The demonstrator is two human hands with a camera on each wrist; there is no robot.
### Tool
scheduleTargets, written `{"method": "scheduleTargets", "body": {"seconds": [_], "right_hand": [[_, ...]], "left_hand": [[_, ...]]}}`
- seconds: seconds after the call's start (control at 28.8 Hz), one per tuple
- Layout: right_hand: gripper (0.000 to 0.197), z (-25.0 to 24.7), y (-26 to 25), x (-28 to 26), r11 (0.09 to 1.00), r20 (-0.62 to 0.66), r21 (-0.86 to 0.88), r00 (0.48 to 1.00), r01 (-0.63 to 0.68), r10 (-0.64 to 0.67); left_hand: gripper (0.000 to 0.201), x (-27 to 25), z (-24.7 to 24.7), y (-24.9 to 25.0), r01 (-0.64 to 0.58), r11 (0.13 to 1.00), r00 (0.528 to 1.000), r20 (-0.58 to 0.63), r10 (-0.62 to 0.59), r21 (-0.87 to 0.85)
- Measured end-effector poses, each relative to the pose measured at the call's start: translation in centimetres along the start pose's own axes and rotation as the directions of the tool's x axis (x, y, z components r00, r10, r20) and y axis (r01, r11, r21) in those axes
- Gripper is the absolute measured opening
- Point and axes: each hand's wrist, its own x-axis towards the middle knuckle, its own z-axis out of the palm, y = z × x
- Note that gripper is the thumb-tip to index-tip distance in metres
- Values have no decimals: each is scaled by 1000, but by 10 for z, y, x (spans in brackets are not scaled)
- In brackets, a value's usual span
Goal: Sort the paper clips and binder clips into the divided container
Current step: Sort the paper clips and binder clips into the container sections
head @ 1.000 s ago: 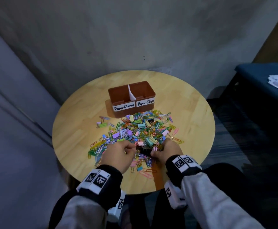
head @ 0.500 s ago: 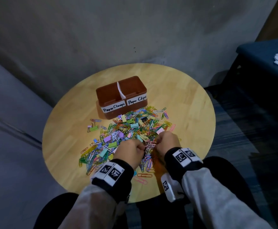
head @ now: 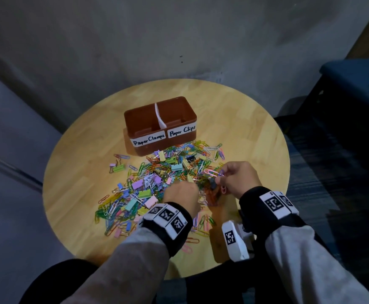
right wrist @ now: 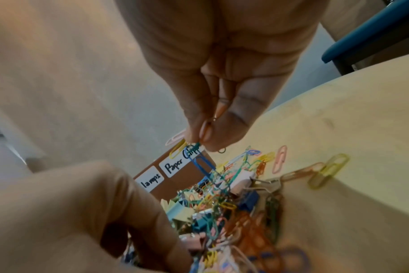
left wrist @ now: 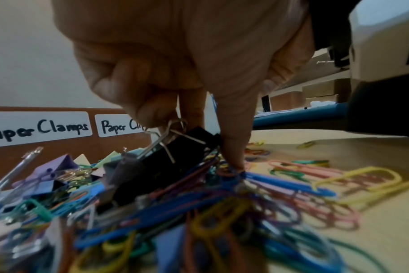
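While both hands (head: 210,185) pinch clips (head: 157,183) (right's lifted), round wooden table (head: 256,132), grey wall (head: 179,36).

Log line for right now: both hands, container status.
left hand: grips black binder clip in pile | right hand: pinches paper clips above pile | divided container: no clips visible inside

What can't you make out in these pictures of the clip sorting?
- Floor of the brown container: head view, hidden by its own front wall, so any contents are unknown.
- Left hand fingertips: head view, covered by the back of the hand.
- Nearest clips in the pile: left wrist view, blurred.
- Number of paper clips the right hand pinches: tangled, too small to count.
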Motion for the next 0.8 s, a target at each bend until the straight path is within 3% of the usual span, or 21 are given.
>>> {"method": "scheduleTargets", "body": {"seconds": [0.21, 0.31, 0.38, 0.45, 0.56, 0.63, 0.69, 0.76, 0.8], "right_hand": [[27, -6, -5, 12, 970, 70, 243, 997, 7, -25], [24, -12, -18, 17, 930, 125, 368, 991, 0, -49], [23, -14, -22, 25, 907, 127, 422, 990, -1, -58], [23, -12, -28, 35, 911, 126, 412, 989, 18, -76], [21, -9, -44, 48, 903, 152, 429, 983, 28, -103], [18, -7, -62, 58, 894, 168, 446, 977, 45, -133], [18, -5, -83, 70, 883, 157, 461, 972, 84, -174], [20, -1, -104, 83, 873, 135, 474, 970, 117, -203], [22, 2, -114, 89, 872, 122, 473, 971, 126, -207]], "left_hand": [[10, 7, -6, -2, -32, 999, 999, 21, 31, 35], [13, 13, -6, -18, -20, 979, 999, -49, 11, -202], [16, 16, -6, -34, -37, 892, 995, -95, -7, -451], [15, 19, -10, -50, -64, 722, 989, -142, -49, -689], [17, 27, -20, -68, -73, 393, 978, -143, -153, -917], [20, 34, -28, -77, -53, 197, 981, -88, -171, -979], [21, 40, -35, -84, -9, -61, 987, 1, -160, -998], [18, 43, -41, -89, 40, -310, 990, 80, -118, -950], [16, 43, -43, -91, 55, -381, 990, 100, -100, -923]]}}
